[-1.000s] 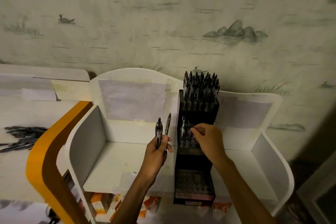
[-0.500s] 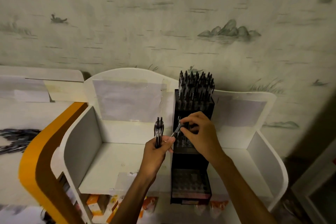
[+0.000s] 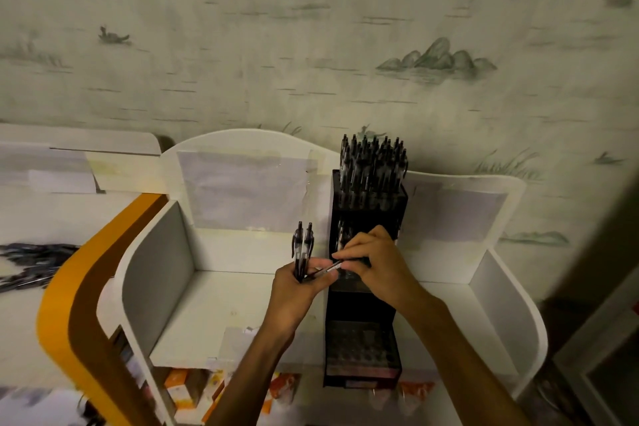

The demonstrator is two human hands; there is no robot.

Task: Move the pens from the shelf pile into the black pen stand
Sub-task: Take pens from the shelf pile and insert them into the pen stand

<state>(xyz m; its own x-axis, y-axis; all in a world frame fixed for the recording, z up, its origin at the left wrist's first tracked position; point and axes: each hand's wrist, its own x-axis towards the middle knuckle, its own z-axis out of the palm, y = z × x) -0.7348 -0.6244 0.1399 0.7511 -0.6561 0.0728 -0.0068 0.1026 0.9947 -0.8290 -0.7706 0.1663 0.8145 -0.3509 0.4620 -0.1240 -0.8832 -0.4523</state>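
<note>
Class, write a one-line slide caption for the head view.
Left hand holds two pens; right hand pinches another beside the black pen stand.

pens (image 3: 371, 162) in stand (image 3: 366, 332), pile (image 3: 31, 261) far left

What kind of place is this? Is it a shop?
Probably a stationery shop or stockroom. A tiered black pen stand packed with matching pens sits on a white display shelf, a loose pen pile lies at the left, and boxed goods show below.

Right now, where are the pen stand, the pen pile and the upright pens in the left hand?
pen stand (image 3: 363, 353), head view, lower front tier.
pen pile (image 3: 31, 261), head view, middle.
upright pens (image 3: 303, 245), head view, barrels.
</note>
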